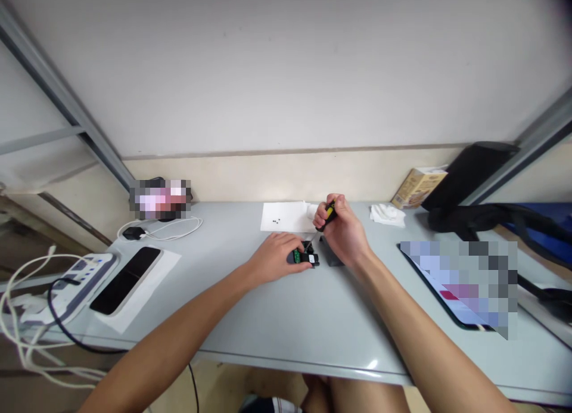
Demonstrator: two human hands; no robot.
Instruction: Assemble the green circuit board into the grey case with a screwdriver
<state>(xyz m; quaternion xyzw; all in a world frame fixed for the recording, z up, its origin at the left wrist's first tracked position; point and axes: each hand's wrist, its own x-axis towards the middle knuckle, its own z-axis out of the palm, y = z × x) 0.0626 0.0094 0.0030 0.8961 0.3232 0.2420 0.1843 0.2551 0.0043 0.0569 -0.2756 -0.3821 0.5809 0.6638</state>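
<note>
My left hand (277,258) grips a small black device (309,258) with a green circuit board showing, holding it down on the grey tabletop. In my right hand (342,225) is a black and yellow screwdriver (329,215), gripped by the handle. Its thin shaft slants down and left, with the tip at the device; exactly what the tip touches is too small to tell. A dark box-like piece (331,255) lies just right of the device, partly covered by my right hand. Behind the device, several tiny black screws (276,221) rest on a white sheet of paper (290,209).
On the left are a white phone (127,280), a power strip (74,288) with tangled cables, and a black charger (134,233). To the right lie a crumpled tissue (387,215), a yellow carton (419,186), a tablet (460,288) and a black bag strap (465,219).
</note>
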